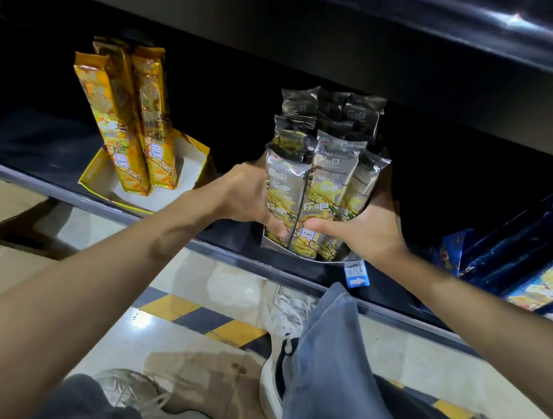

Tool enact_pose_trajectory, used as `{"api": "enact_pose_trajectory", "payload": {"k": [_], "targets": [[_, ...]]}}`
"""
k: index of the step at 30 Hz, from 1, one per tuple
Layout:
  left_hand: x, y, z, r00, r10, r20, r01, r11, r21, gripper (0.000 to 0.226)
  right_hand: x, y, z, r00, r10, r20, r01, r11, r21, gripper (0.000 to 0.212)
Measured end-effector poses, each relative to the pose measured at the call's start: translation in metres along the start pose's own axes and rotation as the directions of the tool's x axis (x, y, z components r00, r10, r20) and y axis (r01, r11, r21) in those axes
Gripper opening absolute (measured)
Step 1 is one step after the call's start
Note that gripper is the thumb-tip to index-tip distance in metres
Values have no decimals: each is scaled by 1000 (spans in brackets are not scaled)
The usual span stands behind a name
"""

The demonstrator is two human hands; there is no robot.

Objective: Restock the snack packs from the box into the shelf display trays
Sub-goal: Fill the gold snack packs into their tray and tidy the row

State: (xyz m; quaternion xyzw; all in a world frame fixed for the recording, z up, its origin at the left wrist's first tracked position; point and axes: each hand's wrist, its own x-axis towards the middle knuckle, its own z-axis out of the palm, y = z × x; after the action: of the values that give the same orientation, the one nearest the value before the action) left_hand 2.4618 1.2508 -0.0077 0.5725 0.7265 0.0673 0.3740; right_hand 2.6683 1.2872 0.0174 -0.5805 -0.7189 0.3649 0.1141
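Several tall silver snack packs (321, 166) stand upright in a display tray (338, 258) on the low dark shelf, at the centre. My left hand (247, 197) grips the bundle and tray from the left, thumb across the front packs. My right hand (368, 225) grips them from the right, thumb pressed on the front. To the left, three orange snack packs (129, 123) lean in a yellow and white display tray (191, 161) that is mostly bare.
Blue snack packs (538, 259) lie slanted at the shelf's right end. A shelf board (357, 32) hangs low overhead. A flattened cardboard box (7, 230) lies on the floor at left. My knees and white shoes (282, 341) are below, on yellow-black floor tape.
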Motion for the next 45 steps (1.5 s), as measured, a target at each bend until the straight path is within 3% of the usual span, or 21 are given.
{"api": "enact_pose_trajectory", "payload": {"k": [2,4,8,12,17,21,25,29,33,36,41,43,45], "targets": [[3,-2,7,999,38,-35,-40,998,-53,87,-3,3,1,997,-22,72,21,1000,11,74],[0,-5,15,991,113,-66,-120,985,-126,89,-6,3,-2,991,-43,127,43,999,2,67],[-1,-8,30,989,134,-57,-143,965,-220,98,-2,3,-7,956,32,293,7,991,-131,46],[-1,-8,35,990,119,-72,-134,958,-254,118,4,7,-10,946,42,322,45,965,-259,96],[-2,-5,35,988,142,-65,-155,937,-313,70,7,9,-7,959,71,274,-3,970,-241,93],[-4,-8,34,987,152,-44,-158,929,-333,42,-1,10,-4,982,-78,171,97,990,-106,95],[-2,-10,34,983,179,-42,-183,926,-329,40,-9,-1,-15,967,-41,252,91,977,-190,49],[-7,-5,26,969,246,-14,-231,887,-399,60,-5,-6,-25,916,22,401,31,992,-125,41],[-16,1,22,957,244,-159,-291,787,-545,80,-3,-13,-27,888,27,459,7,997,-74,46],[-19,9,27,963,196,-185,-268,783,-561,88,-2,-19,-26,871,48,489,-20,998,-63,41],[-12,7,31,975,151,-165,-216,832,-512,103,0,-16,-23,895,144,422,-102,987,-121,45],[-11,3,30,978,161,-129,-204,846,-493,113,-1,-12,-19,925,118,360,-104,993,-59,45],[-10,0,28,983,148,-107,-181,861,-475,106,-4,-7,-13,958,30,284,-47,997,56,51]]}}
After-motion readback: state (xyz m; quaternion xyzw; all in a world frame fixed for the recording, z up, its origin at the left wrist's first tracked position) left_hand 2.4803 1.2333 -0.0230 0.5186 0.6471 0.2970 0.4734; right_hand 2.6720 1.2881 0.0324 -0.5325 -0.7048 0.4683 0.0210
